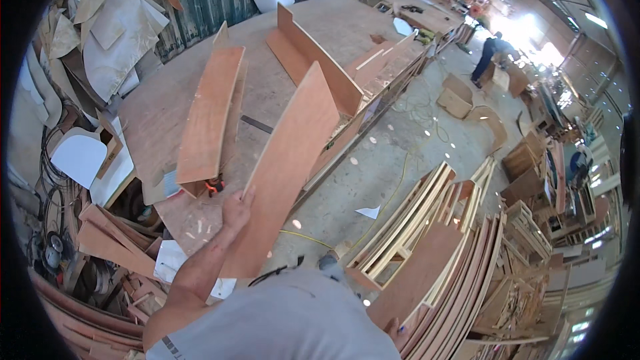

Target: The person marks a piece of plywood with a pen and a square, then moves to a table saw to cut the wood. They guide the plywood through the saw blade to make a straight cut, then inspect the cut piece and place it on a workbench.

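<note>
1 long curved plywood panel [287, 160] was the thing in hand, a reddish-brown strip standing on edge, its long axis running from down near the person's chest up and away toward the far end of the big workbench [153, 113]. Left hand [237, 210] was clamped on its near left edge, fingers wrapped round the rim, so most of the panel stretched up and to the right of that grip. Right hand [399, 330] barely showed at the bottom edge next to a stack of curved ply pieces [453, 280]; couldn't tell if it was spread or closed or holding anything, so the left was clearly the nearer one. Just left of the panel, another flat plywood board [210, 117] lay on the bench, with a small orange tool [213, 187] at its near end. Further back sat an L-shaped ply piece [313, 60]. Off to the right, open wooden crates [527, 227] were there, contents too small to make out. Another person [487, 57] was bent over way off in the aisle.
</note>
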The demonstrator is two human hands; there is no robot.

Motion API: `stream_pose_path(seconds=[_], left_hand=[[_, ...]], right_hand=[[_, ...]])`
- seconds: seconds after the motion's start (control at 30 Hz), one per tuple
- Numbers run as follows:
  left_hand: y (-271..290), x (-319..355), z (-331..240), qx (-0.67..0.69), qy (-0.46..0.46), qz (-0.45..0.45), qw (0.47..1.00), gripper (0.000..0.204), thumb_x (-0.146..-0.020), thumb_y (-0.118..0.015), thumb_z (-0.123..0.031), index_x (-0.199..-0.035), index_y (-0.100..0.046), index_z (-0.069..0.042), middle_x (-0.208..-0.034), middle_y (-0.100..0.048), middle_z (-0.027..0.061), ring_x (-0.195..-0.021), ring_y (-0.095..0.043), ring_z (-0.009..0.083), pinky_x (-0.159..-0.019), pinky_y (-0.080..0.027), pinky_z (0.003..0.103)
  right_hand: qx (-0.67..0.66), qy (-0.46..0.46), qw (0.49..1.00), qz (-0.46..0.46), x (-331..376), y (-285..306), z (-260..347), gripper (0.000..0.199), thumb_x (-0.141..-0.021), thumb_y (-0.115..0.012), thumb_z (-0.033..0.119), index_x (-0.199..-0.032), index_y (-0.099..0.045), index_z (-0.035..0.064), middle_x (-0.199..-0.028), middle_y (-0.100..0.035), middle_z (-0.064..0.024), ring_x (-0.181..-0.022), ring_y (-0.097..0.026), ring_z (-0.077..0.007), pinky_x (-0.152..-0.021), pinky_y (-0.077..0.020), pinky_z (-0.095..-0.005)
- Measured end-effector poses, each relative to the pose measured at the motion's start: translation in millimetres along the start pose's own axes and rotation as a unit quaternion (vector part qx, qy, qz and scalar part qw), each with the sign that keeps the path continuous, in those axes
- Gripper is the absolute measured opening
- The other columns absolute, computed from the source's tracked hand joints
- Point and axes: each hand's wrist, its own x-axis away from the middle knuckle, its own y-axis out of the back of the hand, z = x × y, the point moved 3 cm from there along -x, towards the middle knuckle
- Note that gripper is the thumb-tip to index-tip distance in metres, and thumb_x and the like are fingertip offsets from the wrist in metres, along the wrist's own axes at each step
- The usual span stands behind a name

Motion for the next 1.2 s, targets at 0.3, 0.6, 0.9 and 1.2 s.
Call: stream_pose_path(seconds=[0.3, 0.6, 0.9, 1.2], left_hand=[[-77, -84, -44, -0.052, 0.092, -0.134, 0.985, 0.055, -0.094, -0.059, -0.047, -0.074, -0.063, 0.004, -0.059, -0.055, 0.019, -0.056, -0.05, 0.0191, -0.056, -0.042, 0.039], [-187, -214, -51, 0.135, 0.186, -0.263, 0.937, 0.056, -0.093, -0.058, -0.051, -0.084, -0.068, 0.004, -0.061, -0.058, 0.0129, -0.062, -0.053, 0.014, -0.059, -0.045, 0.036], [-202, -311, -159, 0.03, 0.237, -0.317, 0.918, 0.056, -0.092, -0.058, -0.053, -0.088, -0.071, 0.001, -0.065, -0.064, 0.0156, -0.062, -0.06, 0.0171, -0.061, -0.047, 0.036], [-246, -287, -241, -0.025, 0.202, -0.446, 0.872, 0.05, -0.094, -0.062, -0.039, -0.069, -0.059, 0.005, -0.058, -0.048, 0.0231, -0.049, -0.042, 0.0227, -0.051, -0.036, 0.042]], right_hand=[[-0.02, 0.126, 0.974, 0.188, -378, -135, 265, 0.029, -0.093, -0.065, 0.022, -0.075, -0.056, 0.0003, -0.07, -0.052, 0.0004, -0.064, -0.043, -0.0107, -0.056, -0.0369, -0.0293], [-0.182, 0.167, 0.924, 0.294, -598, -318, 480, 0.031, -0.096, -0.062, 0.026, -0.093, -0.063, -0.0052, -0.086, -0.064, -0.0038, -0.075, -0.052, -0.0112, -0.066, -0.0439, -0.0275], [-0.258, 0.16, 0.854, 0.423, -780, -458, 556, 0.042, -0.097, -0.06, 0.027, -0.111, -0.06, -0.0133, -0.11, -0.064, -0.0158, -0.103, -0.059, -0.0189, -0.093, -0.0469, -0.0322], [-0.224, 0.098, 0.783, 0.572, -886, -684, 739, 0.048, -0.095, -0.06, 0.026, -0.12, -0.056, -0.0141, -0.116, -0.063, -0.0164, -0.105, -0.06, -0.021, -0.091, -0.0488, -0.0339]])
